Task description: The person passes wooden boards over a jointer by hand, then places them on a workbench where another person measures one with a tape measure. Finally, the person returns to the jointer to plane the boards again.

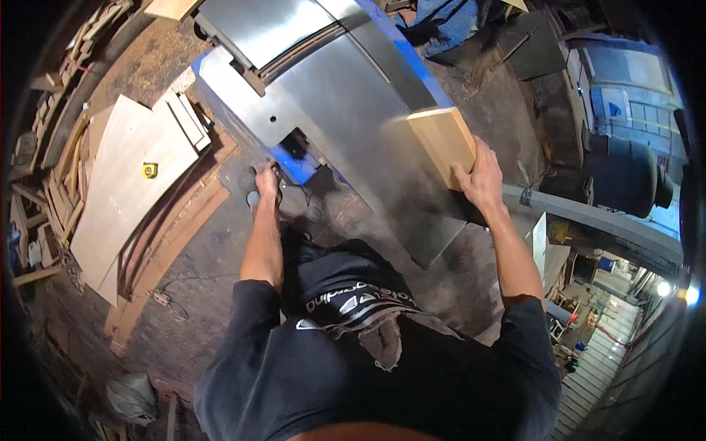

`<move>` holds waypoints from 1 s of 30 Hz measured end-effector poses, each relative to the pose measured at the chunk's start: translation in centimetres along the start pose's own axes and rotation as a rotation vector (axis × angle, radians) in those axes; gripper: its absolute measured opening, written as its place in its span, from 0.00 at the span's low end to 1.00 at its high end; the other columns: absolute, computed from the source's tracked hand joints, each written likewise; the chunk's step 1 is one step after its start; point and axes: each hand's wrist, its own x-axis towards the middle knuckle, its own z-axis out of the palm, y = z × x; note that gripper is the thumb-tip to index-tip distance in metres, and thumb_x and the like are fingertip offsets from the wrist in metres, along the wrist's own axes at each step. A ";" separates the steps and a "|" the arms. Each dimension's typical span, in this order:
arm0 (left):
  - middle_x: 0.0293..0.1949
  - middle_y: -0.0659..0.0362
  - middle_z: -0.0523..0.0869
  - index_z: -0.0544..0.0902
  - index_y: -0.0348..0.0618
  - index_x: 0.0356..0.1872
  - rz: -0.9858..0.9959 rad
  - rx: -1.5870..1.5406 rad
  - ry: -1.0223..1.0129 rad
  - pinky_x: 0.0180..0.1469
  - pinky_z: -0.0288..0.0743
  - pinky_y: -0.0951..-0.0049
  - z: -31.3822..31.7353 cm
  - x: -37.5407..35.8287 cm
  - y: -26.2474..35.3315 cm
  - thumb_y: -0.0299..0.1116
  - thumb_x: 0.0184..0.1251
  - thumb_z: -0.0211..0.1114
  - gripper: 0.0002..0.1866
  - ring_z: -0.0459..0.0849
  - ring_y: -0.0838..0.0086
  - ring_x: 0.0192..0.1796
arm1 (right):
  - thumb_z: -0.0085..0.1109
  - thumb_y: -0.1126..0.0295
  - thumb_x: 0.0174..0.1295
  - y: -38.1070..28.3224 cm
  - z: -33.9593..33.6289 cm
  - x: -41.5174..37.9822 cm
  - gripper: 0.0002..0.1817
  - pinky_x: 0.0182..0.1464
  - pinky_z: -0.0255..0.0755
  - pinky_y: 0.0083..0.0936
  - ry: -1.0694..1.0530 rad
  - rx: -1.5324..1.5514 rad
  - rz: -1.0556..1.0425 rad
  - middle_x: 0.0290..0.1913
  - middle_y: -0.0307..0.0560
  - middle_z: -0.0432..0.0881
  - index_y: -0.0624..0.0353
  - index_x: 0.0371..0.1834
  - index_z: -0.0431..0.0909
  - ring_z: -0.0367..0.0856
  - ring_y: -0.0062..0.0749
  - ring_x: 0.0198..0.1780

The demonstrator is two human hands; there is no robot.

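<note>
right hand fingers grasping wood block on machine table; left hand fingers unclear.

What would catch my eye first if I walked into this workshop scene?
Most striking is the big shiny metal machine table with blue edges, running across the middle. The right hand presses a pale wooden block on its right side, while the left hand reaches to a control at the machine's near edge. To the left, plywood sheets lie on the floor with a small yellow tape measure on top.
</note>
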 end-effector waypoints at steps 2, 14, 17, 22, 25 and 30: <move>0.26 0.67 0.77 0.79 0.44 0.34 0.044 -0.066 0.021 0.28 0.65 0.80 0.4 -1.4 0.4 0.30 0.70 0.60 0.04 0.72 0.82 0.26 | 0.68 0.62 0.57 -0.4 0.1 0.2 0.38 0.64 0.71 0.45 -0.031 0.000 0.040 0.62 0.61 0.76 0.61 0.70 0.65 0.73 0.57 0.64; 0.67 0.55 0.82 0.57 0.36 0.78 0.222 0.352 0.050 0.71 0.66 0.70 -0.9 -1.5 -2.8 0.23 0.60 0.55 0.40 0.78 0.63 0.70 | 0.69 0.65 0.58 -2.6 -0.5 2.3 0.35 0.59 0.75 0.47 0.026 0.032 0.044 0.56 0.65 0.81 0.59 0.68 0.68 0.80 0.63 0.57; 0.65 0.54 0.84 0.58 0.36 0.78 0.242 0.504 0.037 0.71 0.67 0.68 -1.6 -0.1 -3.2 0.23 0.60 0.54 0.40 0.79 0.62 0.68 | 0.67 0.66 0.57 -3.3 -1.0 2.8 0.35 0.62 0.73 0.47 -0.050 0.045 0.122 0.59 0.64 0.79 0.61 0.69 0.67 0.78 0.62 0.61; 0.57 0.50 0.87 0.62 0.35 0.76 0.200 0.556 -0.092 0.66 0.73 0.67 -3.2 3.0 -3.7 0.25 0.63 0.56 0.36 0.84 0.62 0.63 | 0.66 0.67 0.58 -4.2 -1.7 3.2 0.34 0.62 0.73 0.47 -0.093 0.077 0.193 0.59 0.63 0.79 0.59 0.69 0.67 0.78 0.61 0.61; 0.56 0.46 0.88 0.62 0.33 0.76 0.357 0.593 -0.089 0.66 0.74 0.65 -3.0 1.1 -1.1 0.26 0.64 0.55 0.36 0.85 0.60 0.61 | 0.67 0.67 0.57 -3.8 -1.2 3.7 0.35 0.63 0.73 0.47 -0.005 0.065 0.046 0.59 0.62 0.79 0.58 0.69 0.67 0.78 0.60 0.61; 0.58 0.46 0.87 0.62 0.33 0.76 0.412 0.619 0.124 0.68 0.72 0.64 -5.1 1.0 -1.4 0.29 0.66 0.57 0.36 0.84 0.55 0.63 | 0.65 0.65 0.59 -5.6 -1.8 6.0 0.35 0.63 0.73 0.47 -0.068 0.026 0.088 0.60 0.62 0.78 0.60 0.70 0.65 0.78 0.60 0.61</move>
